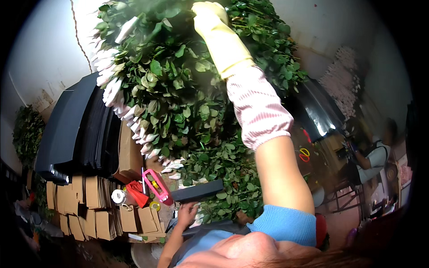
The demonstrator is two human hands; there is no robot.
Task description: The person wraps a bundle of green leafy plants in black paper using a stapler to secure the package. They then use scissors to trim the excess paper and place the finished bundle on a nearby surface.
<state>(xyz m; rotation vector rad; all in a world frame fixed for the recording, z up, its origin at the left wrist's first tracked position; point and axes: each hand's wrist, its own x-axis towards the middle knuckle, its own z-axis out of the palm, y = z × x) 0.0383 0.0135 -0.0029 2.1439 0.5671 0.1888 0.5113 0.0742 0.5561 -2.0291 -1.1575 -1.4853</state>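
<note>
A tall heap of leafy green stems (178, 96) fills the middle, with pale pink-white wrapped bud ends (114, 91) lined along its left side. My right hand (210, 14), in a yellow rubber glove with a striped sleeve cover, reaches to the top of the heap. Its fingers are curled closed among the leaves; what they hold, if anything, is hidden. Low by my body, my bare left hand (187, 215) has its fingers stretched out just below a long dark box-like bar (198, 191). More leafy stems (228, 178) lie beside that bar.
A pink tape dispenser (157, 187), red cloth (137, 194) and white lidded cup (119, 196) stand left of the bar. Stacked cardboard pieces (96, 192) and dark folded sheets (71, 129) are further left. At right, a co-worker (375, 158) is near a dark glossy stack (319, 109).
</note>
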